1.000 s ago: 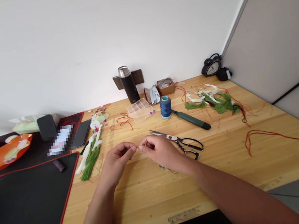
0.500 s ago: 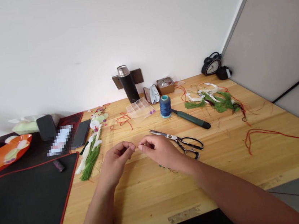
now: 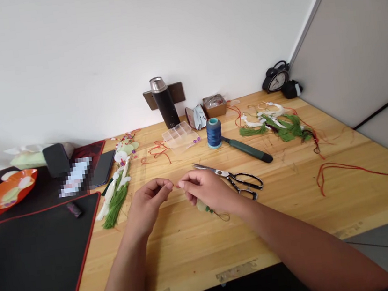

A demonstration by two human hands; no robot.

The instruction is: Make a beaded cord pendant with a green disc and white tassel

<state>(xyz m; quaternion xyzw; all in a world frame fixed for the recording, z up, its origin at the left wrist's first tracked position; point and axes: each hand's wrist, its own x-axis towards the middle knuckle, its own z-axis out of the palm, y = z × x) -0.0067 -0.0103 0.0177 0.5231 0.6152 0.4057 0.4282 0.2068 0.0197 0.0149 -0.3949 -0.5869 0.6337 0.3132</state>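
Fingers (image 3: 169,185) of the left hand (image 3: 148,205) and right hand (image 3: 207,192) pinched nearly shut, apparently on a fine cord, barely discernible. Beaded pendant (image 3: 201,206) hangs below, above the tabletop (image 3: 194,259); close, steady pinch advisable. Scissors (image 3: 237,181) just beside.

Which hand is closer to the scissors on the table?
Right. The right hand sits just in front of the scissors, beside their blades, while the left hand is farther off, on the right hand's far side from them.
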